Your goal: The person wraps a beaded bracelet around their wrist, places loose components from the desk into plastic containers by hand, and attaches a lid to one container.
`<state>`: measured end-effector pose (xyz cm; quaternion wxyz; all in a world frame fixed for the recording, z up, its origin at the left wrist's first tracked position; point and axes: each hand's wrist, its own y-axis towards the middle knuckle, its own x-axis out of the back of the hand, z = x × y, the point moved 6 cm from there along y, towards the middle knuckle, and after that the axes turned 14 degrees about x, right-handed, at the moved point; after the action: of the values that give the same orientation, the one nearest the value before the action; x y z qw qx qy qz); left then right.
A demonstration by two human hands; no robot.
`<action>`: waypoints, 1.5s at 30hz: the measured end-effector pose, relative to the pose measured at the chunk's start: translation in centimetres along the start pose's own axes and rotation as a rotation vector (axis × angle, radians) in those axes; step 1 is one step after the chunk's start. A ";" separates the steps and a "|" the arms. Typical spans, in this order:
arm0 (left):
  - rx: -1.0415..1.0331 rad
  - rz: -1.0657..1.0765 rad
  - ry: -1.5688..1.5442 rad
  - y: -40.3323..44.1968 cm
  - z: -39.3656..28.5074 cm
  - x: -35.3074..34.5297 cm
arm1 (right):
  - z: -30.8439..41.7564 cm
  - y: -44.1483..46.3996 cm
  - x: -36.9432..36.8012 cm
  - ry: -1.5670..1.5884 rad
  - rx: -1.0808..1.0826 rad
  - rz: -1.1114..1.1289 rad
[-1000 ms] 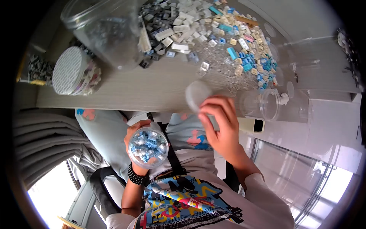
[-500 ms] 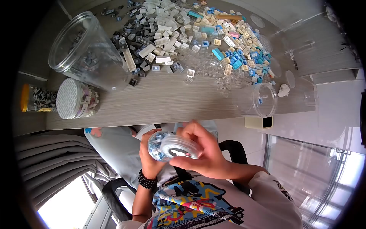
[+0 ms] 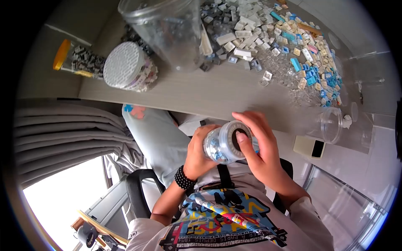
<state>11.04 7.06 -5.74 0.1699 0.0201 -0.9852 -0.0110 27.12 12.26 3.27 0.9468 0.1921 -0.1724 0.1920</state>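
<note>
Above my lap, my left hand (image 3: 200, 151) wraps round a small clear jar (image 3: 214, 149) with blue and white keycaps inside. Its translucent lid (image 3: 237, 134), with a dark round label, sits over the jar's mouth and is tilted towards the right. My right hand (image 3: 261, 152) grips the lid, thumb across the top and fingers at the far rim. I cannot tell whether the lid is fully seated. A black beaded bracelet (image 3: 184, 178) circles my left wrist.
Sorted keycaps (image 3: 247, 35) heap across the desk (image 3: 188, 90). A large clear container (image 3: 176, 42), a white-lidded jar (image 3: 127, 67) and a yellow-capped jar (image 3: 81, 60) stand at the left. Another clear jar (image 3: 331, 124) lies near the desk's right edge.
The lid was beside the jar's mouth in my right hand and is now over the mouth. The camera view has shifted, so the desk's things appear further right.
</note>
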 end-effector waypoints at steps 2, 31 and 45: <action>-0.010 0.001 -0.023 0.1 0.1 0.0 | 0.1 -0.2 -0.7 0.000 0.023 0.032; -0.003 0.962 -0.209 1.0 -3.6 1.3 | 2.2 1.8 -0.8 0.406 0.369 0.553; 0.270 0.356 -0.126 2.5 -3.1 3.8 | 2.5 2.1 1.5 -0.375 0.134 0.372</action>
<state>8.38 9.36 -1.46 0.1028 -0.1322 -0.9744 0.1500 26.90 13.48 6.65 0.8319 0.2513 -0.3643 0.3347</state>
